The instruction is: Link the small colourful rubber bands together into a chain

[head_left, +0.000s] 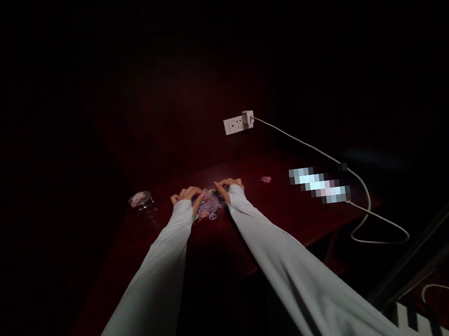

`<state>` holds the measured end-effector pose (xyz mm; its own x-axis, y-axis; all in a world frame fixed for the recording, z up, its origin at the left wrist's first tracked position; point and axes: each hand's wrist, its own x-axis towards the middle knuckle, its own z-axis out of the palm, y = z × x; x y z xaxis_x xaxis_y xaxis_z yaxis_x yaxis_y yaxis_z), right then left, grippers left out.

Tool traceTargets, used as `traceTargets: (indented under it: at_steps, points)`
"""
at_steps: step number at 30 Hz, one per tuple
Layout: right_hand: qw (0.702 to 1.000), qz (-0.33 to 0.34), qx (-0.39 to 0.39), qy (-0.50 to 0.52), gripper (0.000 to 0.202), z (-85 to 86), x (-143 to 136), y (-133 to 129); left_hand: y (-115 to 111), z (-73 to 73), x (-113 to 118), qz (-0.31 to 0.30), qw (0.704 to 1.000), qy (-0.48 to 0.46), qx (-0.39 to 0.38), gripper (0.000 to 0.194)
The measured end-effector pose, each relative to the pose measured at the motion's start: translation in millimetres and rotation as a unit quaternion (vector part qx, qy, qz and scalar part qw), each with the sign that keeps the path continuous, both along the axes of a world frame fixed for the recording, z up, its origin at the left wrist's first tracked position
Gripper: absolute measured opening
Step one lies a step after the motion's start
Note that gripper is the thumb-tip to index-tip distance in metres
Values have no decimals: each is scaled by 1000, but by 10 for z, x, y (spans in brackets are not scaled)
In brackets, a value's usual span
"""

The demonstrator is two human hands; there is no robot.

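A loose pile of small coloured elastic bands point(210, 209), mostly purple with some pink, orange and green, lies on the dark red table. At the pile's left edge is my left hand point(188, 195), its fingers bent and the thumb close to the index fingertip. My right hand point(230, 186) is at the right edge, fingers curled in, with thumb and index finger brought together. Both hands appear to pinch; whatever is between the fingertips is too small and dim to make out. Long pale sleeves cover both arms.
A clear round jar point(142, 202) with pinkish things at its top stands left. Right of my hands sits a small pink cluster of bands point(266, 179). Farther right lies a bright blurred-out object point(319, 185), joined by a white cable point(307, 146) to the wall socket point(235, 125).
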<state>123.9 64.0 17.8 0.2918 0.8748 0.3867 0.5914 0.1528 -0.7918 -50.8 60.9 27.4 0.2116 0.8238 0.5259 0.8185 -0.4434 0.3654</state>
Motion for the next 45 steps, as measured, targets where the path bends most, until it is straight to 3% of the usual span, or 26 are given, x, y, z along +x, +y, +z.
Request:
traceTargets:
  at_steps: [8,15,24,34,40,45]
  points:
    - [999,-8,17,-34,35,43,270,-75,-22,27,-22,-2,1000,-4,-3,20]
    - [983,-154,-9,-100,37,87,774,-112,-12,11,-65,-4,1000,-12,4,21]
    - [954,-222,-68,-190,35,165,1275,-194,8,-13,-90,-7,1000,-6,10,20]
    - [944,-252,-107,-184,37,126,1392,-231,28,-30,-98,-7,1000,-3,6,19]
    - [943,-262,-84,-190,36,121,1353,-232,30,-39,-102,-13,1000,-5,8,20]
    - [962,-190,-17,-196,32,118,1122,-216,1,3,-57,7,1000,-8,-4,19]
